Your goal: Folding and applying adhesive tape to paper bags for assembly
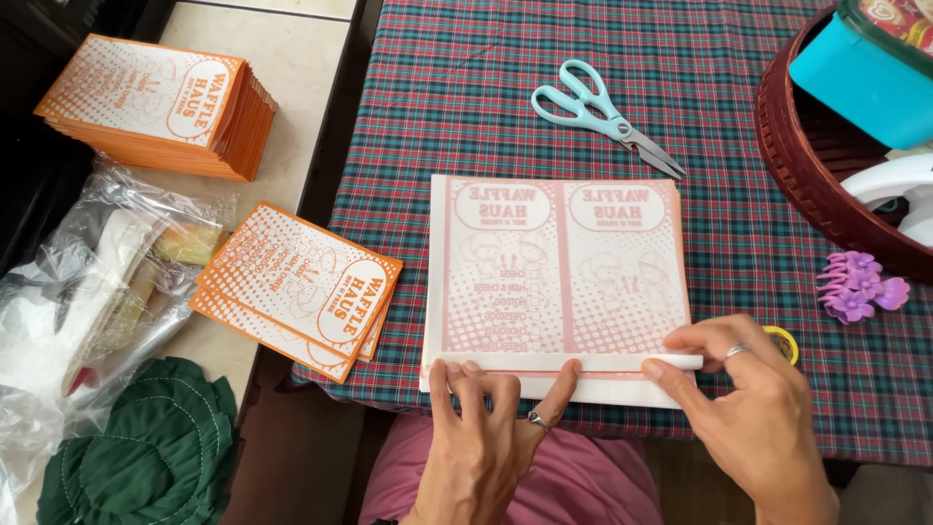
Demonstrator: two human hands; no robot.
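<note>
A stack of white paper sheets (559, 272) with faint orange printing lies on the plaid tablecloth (466, 107). The near edge of the top sheet is folded up into a narrow white strip (612, 364). My left hand (486, 428) presses fingertips on that fold at its left part. My right hand (753, 399) pinches the fold's right end between thumb and fingers. Both hands wear a ring.
Pale blue scissors (603, 112) lie beyond the sheets. A tall pile of orange printed packets (160, 107) and a smaller pile (296, 287) sit left. Clear plastic bags (92, 292), green cloth (146, 447), a brown basket (826, 185), a purple hair clip (860, 287), and a yellow tape roll (782, 340).
</note>
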